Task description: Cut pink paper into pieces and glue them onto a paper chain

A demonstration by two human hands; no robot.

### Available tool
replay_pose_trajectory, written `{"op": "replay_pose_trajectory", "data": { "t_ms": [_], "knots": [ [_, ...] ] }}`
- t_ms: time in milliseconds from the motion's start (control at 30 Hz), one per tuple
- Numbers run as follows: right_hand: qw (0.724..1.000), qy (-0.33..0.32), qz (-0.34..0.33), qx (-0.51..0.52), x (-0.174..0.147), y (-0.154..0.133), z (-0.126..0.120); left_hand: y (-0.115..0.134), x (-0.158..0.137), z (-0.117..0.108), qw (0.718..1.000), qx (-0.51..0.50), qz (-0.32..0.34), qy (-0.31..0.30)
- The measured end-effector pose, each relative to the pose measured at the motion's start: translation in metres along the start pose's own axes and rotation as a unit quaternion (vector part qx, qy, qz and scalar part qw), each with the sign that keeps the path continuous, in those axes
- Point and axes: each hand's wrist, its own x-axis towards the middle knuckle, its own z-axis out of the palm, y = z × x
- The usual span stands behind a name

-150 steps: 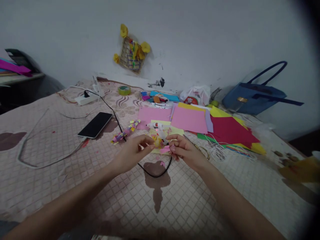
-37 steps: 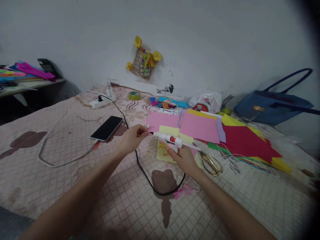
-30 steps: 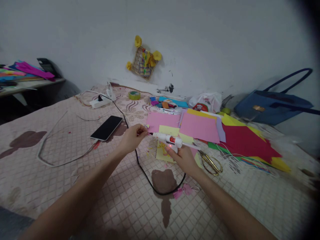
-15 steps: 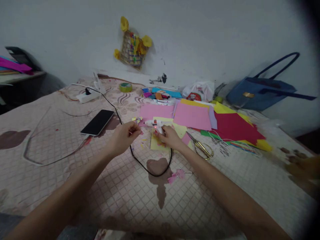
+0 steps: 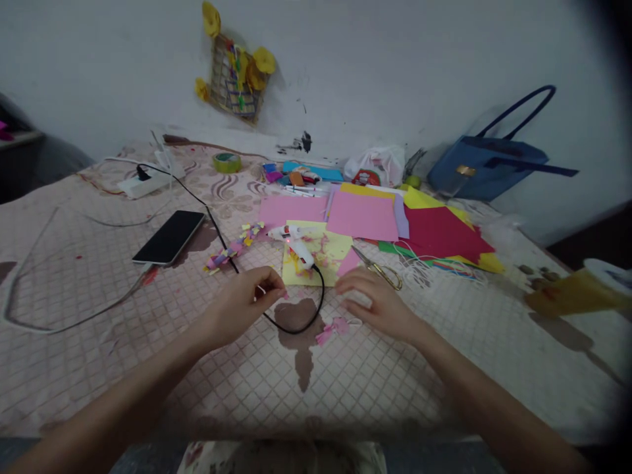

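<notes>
My left hand [image 5: 251,299] is closed in a pinch, with a small pink paper piece [image 5: 285,294] at its fingertips. My right hand [image 5: 372,299] has its fingers apart and holds nothing, over the cloth near the scissors [image 5: 382,270]. Between and beyond both hands, a white glue gun [image 5: 296,247] with a lit red light lies on a yellow paper sheet [image 5: 320,280] specked with pink scraps. Its black cord [image 5: 316,322] loops between my hands. A pink paper tassel with a white loop [image 5: 334,329] lies below my right hand. A strip of colourful paper bits [image 5: 234,249] is beyond my left hand.
A phone [image 5: 170,237] on a charging cable and a power strip [image 5: 148,183] are at left. Coloured paper sheets [image 5: 363,217] and white strings [image 5: 419,266] spread at centre right. A blue bag [image 5: 486,168] leans on the wall; a yellow cup [image 5: 577,293] stands far right.
My right hand has let go of the glue gun, now lying on the yellow sheet, and moved right and nearer. My left hand has come slightly nearer. The view has shifted right.
</notes>
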Motion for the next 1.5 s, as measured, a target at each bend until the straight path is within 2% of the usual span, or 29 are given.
{"op": "replay_pose_trajectory", "data": {
  "t_ms": [100, 167, 367, 500, 600, 667, 767, 833, 967, 1100, 1367, 1500],
  "knots": [
    [0.997, -0.077, -0.019, -0.009, -0.026, -0.008, -0.001, 0.002, 0.000, 0.007, 1.000, -0.016, -0.006, -0.022],
    [0.995, -0.097, -0.020, -0.026, -0.036, -0.009, 0.003, 0.004, 0.001, 0.011, 0.999, -0.023, -0.004, -0.028],
    [0.990, -0.101, -0.053, -0.078, -0.039, 0.001, 0.019, 0.013, 0.004, 0.016, 0.999, -0.025, -0.015, -0.038],
    [0.992, -0.087, -0.057, -0.067, -0.035, 0.004, 0.024, 0.012, 0.003, 0.017, 0.999, -0.024, -0.014, -0.038],
    [0.999, -0.048, -0.007, -0.016, -0.031, -0.003, 0.023, 0.009, 0.002, 0.018, 0.999, -0.030, -0.008, -0.041],
    [0.996, -0.016, 0.076, 0.039, -0.027, -0.009, 0.020, 0.009, 0.001, 0.019, 0.998, -0.036, -0.002, -0.043],
    [0.966, -0.003, 0.206, 0.158, -0.020, -0.018, 0.014, 0.014, 0.001, 0.019, 0.999, -0.030, 0.009, -0.037],
    [0.938, -0.016, 0.251, 0.240, -0.015, -0.022, 0.010, 0.020, 0.001, 0.020, 0.999, -0.016, 0.019, -0.028],
    [0.894, -0.037, 0.286, 0.343, -0.009, -0.025, 0.006, 0.029, 0.001, 0.024, 0.999, 0.012, 0.051, -0.012],
    [0.872, -0.039, 0.300, 0.384, -0.006, -0.029, 0.006, 0.034, -0.001, 0.029, 0.995, 0.055, 0.083, 0.019],
    [0.854, -0.038, 0.312, 0.414, 0.003, -0.033, 0.008, 0.033, -0.001, 0.035, 0.985, 0.113, 0.127, 0.040],
    [0.858, -0.040, 0.312, 0.406, 0.006, -0.035, 0.009, 0.034, -0.002, 0.038, 0.976, 0.155, 0.147, 0.038]
  ]
}}
